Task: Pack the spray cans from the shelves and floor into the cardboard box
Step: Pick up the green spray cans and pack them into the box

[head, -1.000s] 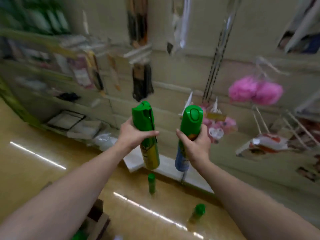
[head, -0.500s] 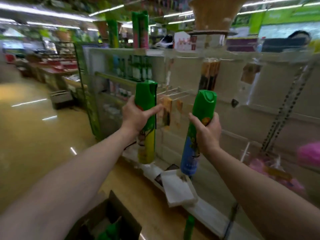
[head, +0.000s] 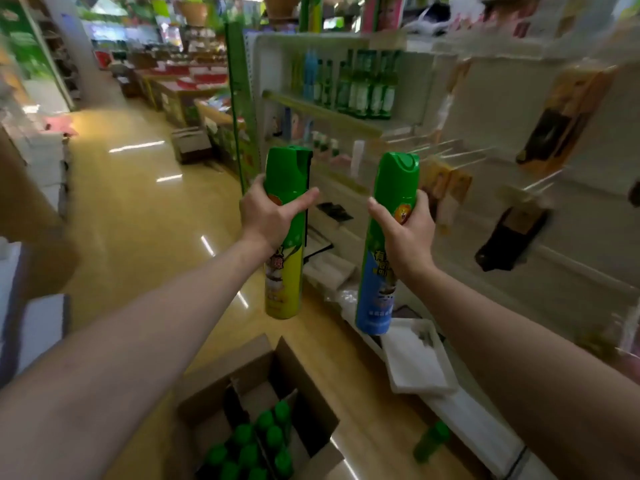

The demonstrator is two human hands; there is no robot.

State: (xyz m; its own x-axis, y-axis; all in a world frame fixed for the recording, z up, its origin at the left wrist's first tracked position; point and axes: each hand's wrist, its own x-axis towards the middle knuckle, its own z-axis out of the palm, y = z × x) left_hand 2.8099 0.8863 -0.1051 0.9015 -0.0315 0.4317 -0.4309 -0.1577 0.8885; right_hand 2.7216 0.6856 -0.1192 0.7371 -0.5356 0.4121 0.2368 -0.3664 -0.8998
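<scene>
Down at the bottom of the view, the cardboard box is seen open on the floor, flaps spread, with a bunch of green-capped cans already stood upright at its near end, while the far end looks unfilled. Above and beyond it, two spray cans are held upright and well apart. The yellow-bottomed can is gripped round its upper half by the left hand, thumb wrapped across the front, and the blue-bottomed can is gripped the same way by the right hand. Neither can is touching the shelving on the right, and clear air is left between both can bottoms and the box rim. One more green can is seen on the floor, right of the box and just beside the shelving base. Loads of bare floor is left open on the left side. Compared with half a second ago, way more of the box is shown, caps included, and both grips are unchanged.
</scene>
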